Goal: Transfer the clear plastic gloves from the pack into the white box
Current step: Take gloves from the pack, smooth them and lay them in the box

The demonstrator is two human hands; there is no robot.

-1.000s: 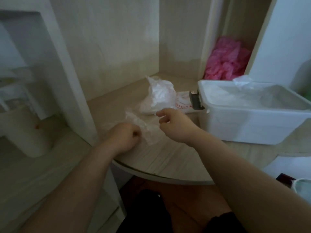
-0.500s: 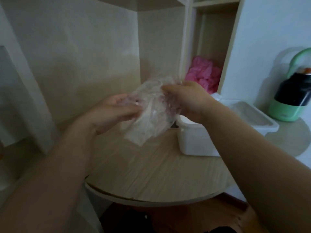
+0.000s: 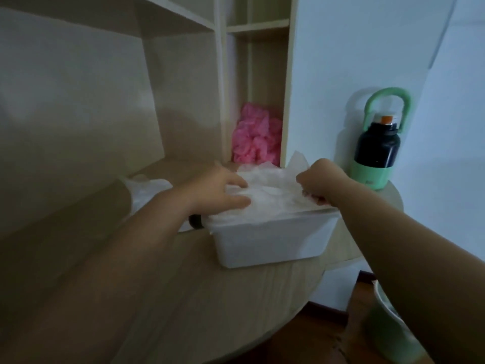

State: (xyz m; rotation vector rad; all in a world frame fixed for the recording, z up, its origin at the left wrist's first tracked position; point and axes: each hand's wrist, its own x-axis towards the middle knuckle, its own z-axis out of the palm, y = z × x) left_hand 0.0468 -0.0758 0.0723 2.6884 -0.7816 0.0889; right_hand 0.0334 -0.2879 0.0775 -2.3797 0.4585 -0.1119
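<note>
Over the white box point(image 3: 270, 240), left hand point(image 3: 215, 191) presses flat on gloves point(image 3: 270, 190); right hand point(image 3: 321, 181) curls, gripping them.

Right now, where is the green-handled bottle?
In the head view, the bottle stands upright on the far right edge of the table, by the wall, just beyond the white box and the right hand.

We seem to be in a home, in a lived-in corner of a room. The white box point(image 3: 270, 243) sits on a round wood-grain table point(image 3: 183, 298). Behind the box stands a pale shelf unit point(image 3: 183, 74) with a crumpled pink heap point(image 3: 258, 136) in one narrow compartment. Right of the box, a green-handled drink bottle point(image 3: 376, 151) stands against a plain white wall point(image 3: 341, 61).
</note>
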